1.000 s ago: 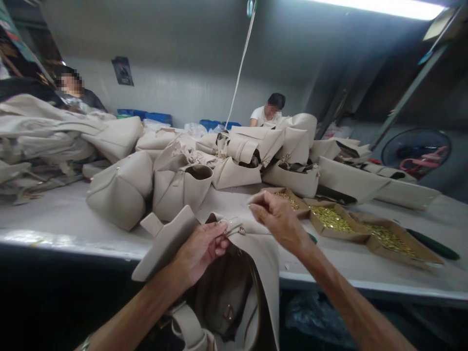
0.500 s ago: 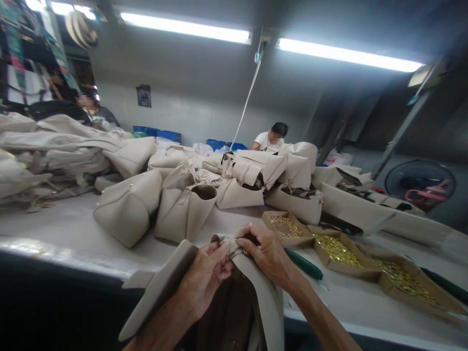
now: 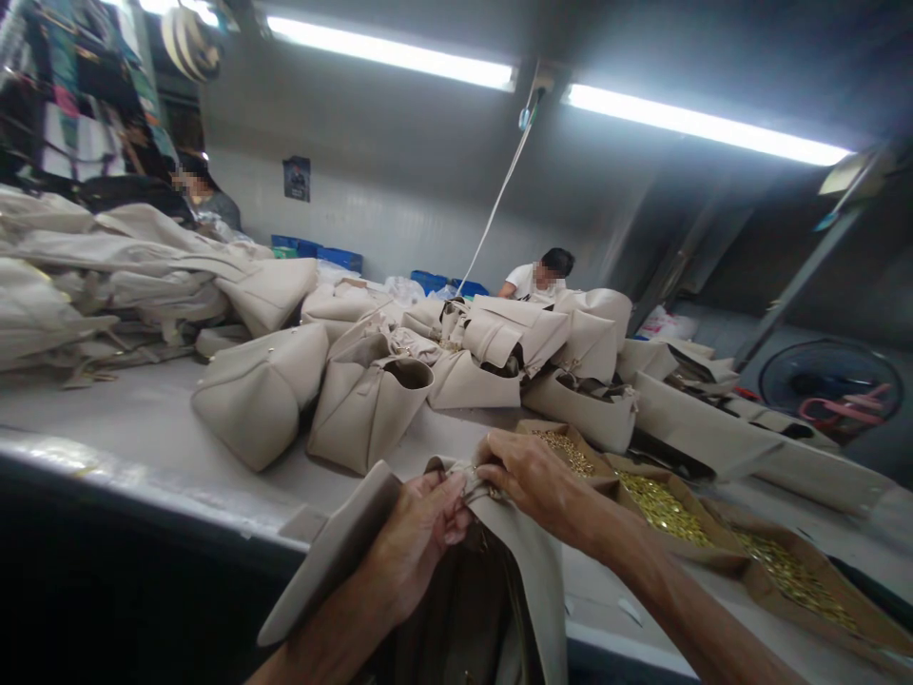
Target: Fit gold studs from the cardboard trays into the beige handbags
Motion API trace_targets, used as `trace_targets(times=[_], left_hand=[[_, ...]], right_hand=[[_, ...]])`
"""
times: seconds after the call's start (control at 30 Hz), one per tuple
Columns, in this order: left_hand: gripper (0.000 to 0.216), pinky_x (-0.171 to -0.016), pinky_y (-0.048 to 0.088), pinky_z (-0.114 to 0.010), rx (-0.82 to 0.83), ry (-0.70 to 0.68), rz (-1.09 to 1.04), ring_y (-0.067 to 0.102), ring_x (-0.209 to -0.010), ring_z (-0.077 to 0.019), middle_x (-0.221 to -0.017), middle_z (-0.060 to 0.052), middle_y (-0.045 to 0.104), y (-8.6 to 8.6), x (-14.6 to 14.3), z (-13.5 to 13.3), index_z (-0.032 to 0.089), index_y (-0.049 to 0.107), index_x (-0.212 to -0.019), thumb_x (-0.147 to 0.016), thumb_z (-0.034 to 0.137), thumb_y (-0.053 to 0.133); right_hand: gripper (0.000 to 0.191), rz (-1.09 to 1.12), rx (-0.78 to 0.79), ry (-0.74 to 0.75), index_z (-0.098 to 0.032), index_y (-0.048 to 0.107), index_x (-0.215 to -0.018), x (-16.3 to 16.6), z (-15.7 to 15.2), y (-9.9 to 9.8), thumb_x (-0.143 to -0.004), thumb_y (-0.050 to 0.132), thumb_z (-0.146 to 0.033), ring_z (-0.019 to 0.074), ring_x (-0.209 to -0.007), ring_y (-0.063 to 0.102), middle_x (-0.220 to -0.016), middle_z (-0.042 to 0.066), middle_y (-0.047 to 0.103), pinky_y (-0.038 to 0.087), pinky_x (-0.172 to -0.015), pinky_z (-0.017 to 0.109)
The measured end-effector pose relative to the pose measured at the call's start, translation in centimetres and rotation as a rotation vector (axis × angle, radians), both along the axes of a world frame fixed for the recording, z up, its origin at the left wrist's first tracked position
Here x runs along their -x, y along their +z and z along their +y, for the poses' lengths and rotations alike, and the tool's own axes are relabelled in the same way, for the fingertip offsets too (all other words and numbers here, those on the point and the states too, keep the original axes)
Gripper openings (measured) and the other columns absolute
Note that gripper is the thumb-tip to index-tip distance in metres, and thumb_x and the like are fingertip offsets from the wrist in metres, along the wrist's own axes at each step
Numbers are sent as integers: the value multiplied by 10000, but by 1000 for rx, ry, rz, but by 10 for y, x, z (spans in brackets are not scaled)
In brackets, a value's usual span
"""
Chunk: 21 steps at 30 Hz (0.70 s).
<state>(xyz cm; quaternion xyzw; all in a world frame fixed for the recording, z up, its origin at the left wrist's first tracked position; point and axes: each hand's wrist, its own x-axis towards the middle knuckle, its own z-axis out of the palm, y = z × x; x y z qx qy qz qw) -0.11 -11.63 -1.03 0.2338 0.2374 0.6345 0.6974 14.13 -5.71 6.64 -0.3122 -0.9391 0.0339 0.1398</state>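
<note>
A beige handbag [image 3: 540, 576] with a dark brown lining hangs open at the table's front edge. At its top rim is a small strap tab [image 3: 474, 485] with a bit of gold metal. My left hand [image 3: 412, 538] is closed on the tab from the left, thumb and fingers pinched together, with the bag's flap [image 3: 335, 552] lying along that forearm. From the right, my right hand [image 3: 534, 474] pinches the same tab beside the gold metal. The fingers cover most of what lies between the two hands.
Cardboard trays of small gold fittings [image 3: 662, 509] stand on the table [image 3: 128, 409] to the right. Several beige bags [image 3: 263, 395] are piled across its middle and back. Two people sit beyond the pile. A fan [image 3: 831, 390] stands at far right.
The view has shifted a little, so most things sit further right. Both hands keep their pinch on the tab. My right forearm now hides the green-handled tool seen before.
</note>
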Motion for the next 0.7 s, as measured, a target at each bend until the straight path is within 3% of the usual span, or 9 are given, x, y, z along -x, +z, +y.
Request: trace_targets(times=[0.13, 0.23, 0.4, 0.57, 0.7], left_hand=[[415, -428, 300, -161, 4, 5, 4, 405, -477, -50, -560, 47, 454, 2, -3, 0, 141, 531, -623, -530, 352, 875], [435, -426, 279, -169, -1, 7, 8, 386, -466, -48, -541, 54, 425, 2, -5, 0, 147, 505, -587, -520, 366, 874], [422, -436, 281, -173, -22, 7, 77, 389, -469, -48, -555, 45, 441, 0, -7, 1, 143, 533, -621, -541, 411, 849], [398, -438, 279, -167, -39, 14, 85, 397, -475, -47, -566, 48, 440, -3, -7, 2, 145, 524, -641, -589, 400, 825], [419, -430, 265, -166, -49, 6, 68, 385, -475, -46, -555, 58, 417, -6, -7, 2, 154, 501, -627, -578, 403, 834]], right_hand=[[109, -244, -145, 56, -154, 573, -800, 1, -1, 6, -851, 533, -67, 141, -675, 509, -796, 34, 597, 304, -609, 260], [118, -334, -109, 67, -142, 588, -798, 4, -6, 20, -865, 516, -77, 136, -662, 514, -780, 35, 603, 317, -620, 263], [78, -228, 85, 52, -131, 623, -787, 11, -11, 38, -852, 582, -116, 116, -703, 538, -743, 10, 623, 361, -709, 235], [103, -102, 191, -29, -132, 616, -707, 9, -5, 27, -808, 630, -123, 100, -624, 515, -637, -18, 599, 348, -635, 221], [131, 13, 317, 10, -133, 590, -676, 4, 6, 17, -797, 638, -149, 89, -581, 491, -601, -34, 568, 339, -577, 208]])
